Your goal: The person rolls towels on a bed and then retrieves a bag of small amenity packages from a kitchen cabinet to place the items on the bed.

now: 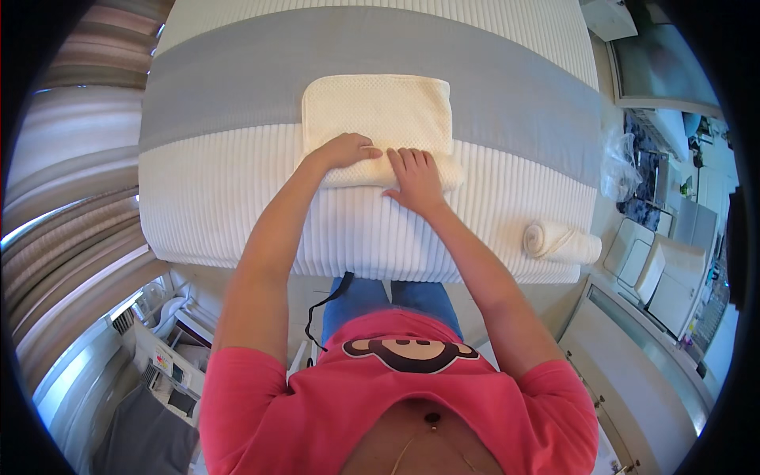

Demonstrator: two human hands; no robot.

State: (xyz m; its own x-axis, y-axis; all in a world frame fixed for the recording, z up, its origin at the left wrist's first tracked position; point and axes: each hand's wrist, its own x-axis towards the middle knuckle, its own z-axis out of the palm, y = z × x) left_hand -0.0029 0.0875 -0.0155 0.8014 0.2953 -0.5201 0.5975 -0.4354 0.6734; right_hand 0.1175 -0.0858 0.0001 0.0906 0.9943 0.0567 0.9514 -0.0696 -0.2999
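A cream waffle-textured towel (pixel 380 110) lies on the bed, its far part flat and its near edge rolled up into a thick roll (pixel 356 177). My left hand (pixel 347 149) rests over the left part of the roll, fingers bent along its top. On the right part of the roll lies my right hand (pixel 417 178), fingers pointing away from me and thumb at the near side. Both hands press on the towel, with a small gap between them. Another cream towel (pixel 561 241), fully rolled, lies near the bed's front right corner.
The bed has a white ribbed cover (pixel 219 202) with a grey band (pixel 225 77) across it. Beige and white curtains (pixel 83 160) hang at the left. A clear plastic bag (pixel 620 166) is beyond the bed's right edge. White cabinetry (pixel 629 386) stands at the lower right.
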